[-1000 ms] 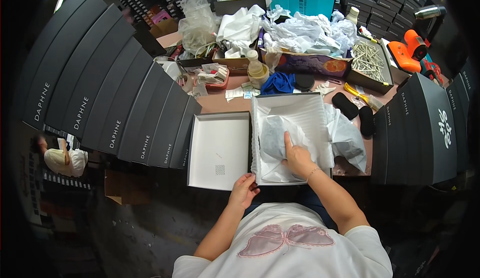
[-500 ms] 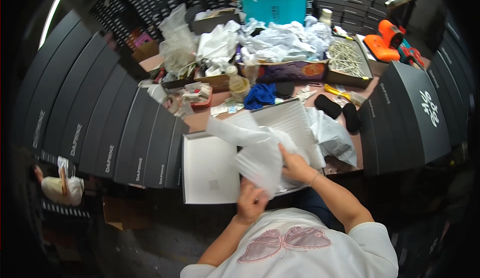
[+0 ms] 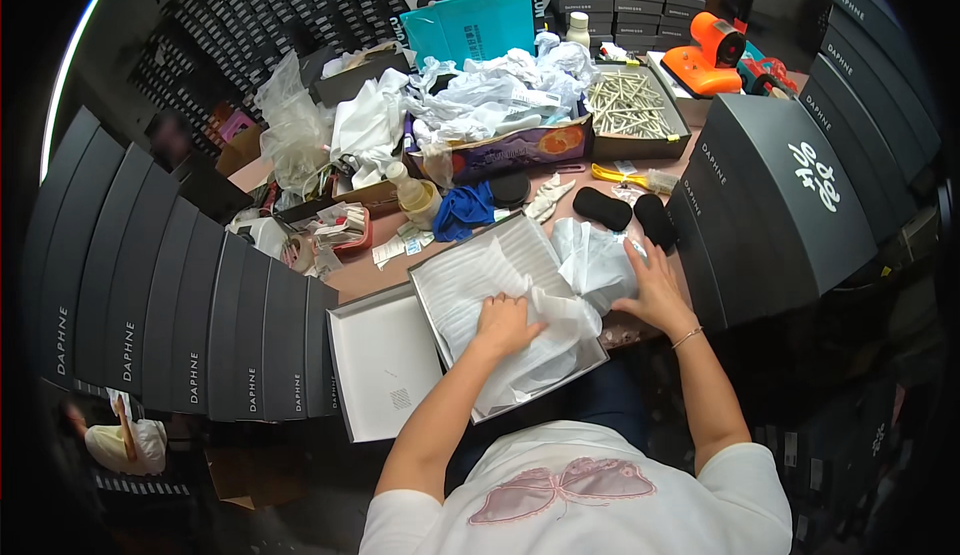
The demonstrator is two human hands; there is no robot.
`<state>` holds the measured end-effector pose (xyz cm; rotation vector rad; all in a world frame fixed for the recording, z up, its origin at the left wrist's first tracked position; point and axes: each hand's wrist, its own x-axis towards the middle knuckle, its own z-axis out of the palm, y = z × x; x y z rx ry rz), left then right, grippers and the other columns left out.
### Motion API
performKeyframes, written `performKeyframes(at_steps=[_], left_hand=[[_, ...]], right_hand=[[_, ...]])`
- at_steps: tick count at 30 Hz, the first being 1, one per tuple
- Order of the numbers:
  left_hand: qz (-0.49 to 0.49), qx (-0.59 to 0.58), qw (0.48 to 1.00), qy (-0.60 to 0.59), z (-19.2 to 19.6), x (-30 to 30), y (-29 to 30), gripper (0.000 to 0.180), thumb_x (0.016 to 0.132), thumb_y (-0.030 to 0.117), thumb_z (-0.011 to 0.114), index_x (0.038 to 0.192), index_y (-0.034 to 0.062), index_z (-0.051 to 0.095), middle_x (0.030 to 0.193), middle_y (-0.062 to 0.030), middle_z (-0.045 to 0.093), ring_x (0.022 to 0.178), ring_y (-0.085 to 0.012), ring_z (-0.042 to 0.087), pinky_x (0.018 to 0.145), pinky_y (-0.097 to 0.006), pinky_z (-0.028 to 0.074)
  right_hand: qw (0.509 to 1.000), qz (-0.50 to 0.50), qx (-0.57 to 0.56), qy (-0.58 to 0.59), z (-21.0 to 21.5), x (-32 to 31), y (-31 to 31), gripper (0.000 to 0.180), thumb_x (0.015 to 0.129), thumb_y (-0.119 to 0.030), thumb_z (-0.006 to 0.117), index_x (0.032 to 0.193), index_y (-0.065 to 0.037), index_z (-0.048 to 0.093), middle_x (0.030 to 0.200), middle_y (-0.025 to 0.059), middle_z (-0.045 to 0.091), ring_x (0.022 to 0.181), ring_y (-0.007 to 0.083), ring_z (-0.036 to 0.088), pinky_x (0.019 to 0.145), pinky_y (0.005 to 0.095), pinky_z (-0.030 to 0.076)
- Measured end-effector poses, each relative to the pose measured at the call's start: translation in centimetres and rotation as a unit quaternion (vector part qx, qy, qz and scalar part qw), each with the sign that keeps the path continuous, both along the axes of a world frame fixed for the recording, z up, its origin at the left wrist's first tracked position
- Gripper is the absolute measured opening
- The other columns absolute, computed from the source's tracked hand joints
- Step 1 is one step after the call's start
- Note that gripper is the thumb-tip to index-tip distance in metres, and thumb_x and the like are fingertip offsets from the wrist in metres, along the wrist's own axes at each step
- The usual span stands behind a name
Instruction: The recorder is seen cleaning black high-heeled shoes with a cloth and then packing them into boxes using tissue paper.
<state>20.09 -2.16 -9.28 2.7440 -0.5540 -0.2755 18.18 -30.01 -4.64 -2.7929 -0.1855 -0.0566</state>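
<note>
An open shoe box (image 3: 470,395) lies at the table's front edge, its pale-lined lid (image 3: 375,355) lying flat against its left side. White packing sheets (image 3: 470,280) line the box and bunch up on the right. My left hand (image 3: 508,325) is inside the box, fingers curled down on the sheets. Beside the box, my right hand (image 3: 657,290) has its fingers spread at the edge of a crumpled whitish plastic bag (image 3: 590,260). What the bag holds cannot be made out.
Dark shoe boxes stand in a row at left (image 3: 160,285) and in a stack at right (image 3: 770,195). Behind lie a blue cloth (image 3: 465,213), a bottle (image 3: 415,195), black oval pads (image 3: 602,209), a carton of crumpled paper (image 3: 500,150) and a tray of white sticks (image 3: 630,105).
The white sheet, lifted in both hands before, now lies down in the box. My left hand moved up into the box; my right hand let go and moved right to the plastic bag.
</note>
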Motion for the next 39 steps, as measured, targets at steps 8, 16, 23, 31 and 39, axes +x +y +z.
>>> performKeyframes(at_steps=[8,16,23,31,39], left_hand=[[-0.061,0.145,0.985,0.064,-0.7,-0.9,0.8,0.104,0.060,0.085,0.055,0.110,-0.0046,0.063,0.109,-0.0243,0.063,0.108,-0.0364,0.057,0.094,-0.044,0.039],[0.045,-0.105,0.990,-0.079,-1.9,-2.7,2.5,0.039,0.076,0.037,0.070,0.094,0.0026,0.065,0.092,-0.0156,0.061,0.094,-0.0337,0.058,0.086,-0.042,0.044],[0.096,-0.202,0.975,-0.018,-3.4,-2.1,3.1,0.034,0.079,0.031,0.070,0.092,0.0008,0.062,0.095,-0.0140,0.058,0.095,-0.0326,0.056,0.084,-0.043,0.045],[-0.045,-0.416,0.877,-0.237,15.9,1.5,2.3,0.116,0.067,0.061,0.076,0.150,0.0050,0.018,0.154,-0.0224,0.018,0.144,-0.0341,0.018,0.115,-0.042,0.019],[0.128,-0.665,0.709,0.198,10.6,-4.2,2.0,0.061,0.089,0.024,0.066,0.139,0.0027,0.037,0.127,-0.0106,0.052,0.118,-0.0199,0.049,0.104,-0.032,0.037]], right_hand=[[0.992,0.047,0.118,0.023,-5.1,1.2,-3.4,0.101,0.056,-0.033,0.086,0.144,-0.018,0.039,0.138,0.0227,0.041,0.127,0.0407,0.040,0.105,0.0458,0.035],[0.967,0.214,0.118,0.073,-5.7,4.3,-4.7,0.106,0.054,-0.038,0.088,0.140,-0.003,0.038,0.140,0.0233,0.041,0.130,0.0377,0.039,0.109,0.0395,0.033],[0.938,0.057,0.336,0.068,1.2,0.9,-5.6,0.111,0.052,-0.029,0.088,0.143,0.001,0.033,0.133,0.0162,0.051,0.124,0.0270,0.048,0.108,0.0348,0.033],[0.654,0.175,0.730,0.094,10.6,-6.3,-7.2,0.106,0.055,-0.020,0.088,0.143,0.001,0.033,0.136,0.0163,0.051,0.122,0.0281,0.053,0.103,0.0398,0.042],[0.451,0.068,0.839,0.296,4.7,-6.1,2.4,0.091,0.072,-0.034,0.081,0.143,0.000,0.035,0.137,0.0162,0.050,0.120,0.0257,0.055,0.100,0.0390,0.045]])
